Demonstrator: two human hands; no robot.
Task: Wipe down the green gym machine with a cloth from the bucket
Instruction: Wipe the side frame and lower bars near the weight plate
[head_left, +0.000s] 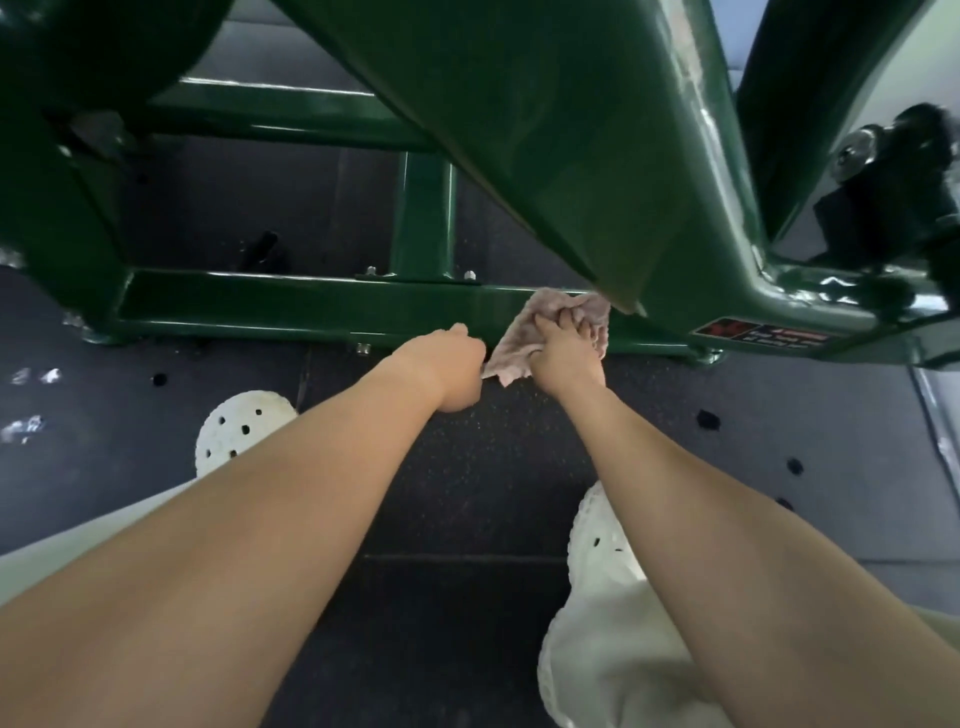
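Note:
The green gym machine (545, 130) fills the upper view, with a thick slanted beam overhead and a low base bar (291, 306) along the floor. A pale pink cloth (511, 345) lies bunched against the base bar under the slanted beam's lower end. My right hand (566, 345) grips the cloth and presses it to the bar. Just left of it, my left hand (447, 371) is curled, its fingertips at the cloth's lower corner; whether they pinch it is hidden. No bucket is in view.
Dark speckled rubber floor mats (467, 467) lie below the frame. My two white perforated clogs (241, 431) stand on them near the bar. A black knob and bracket (883, 171) stick out at the right. A red and black label (758, 332) sits on the frame.

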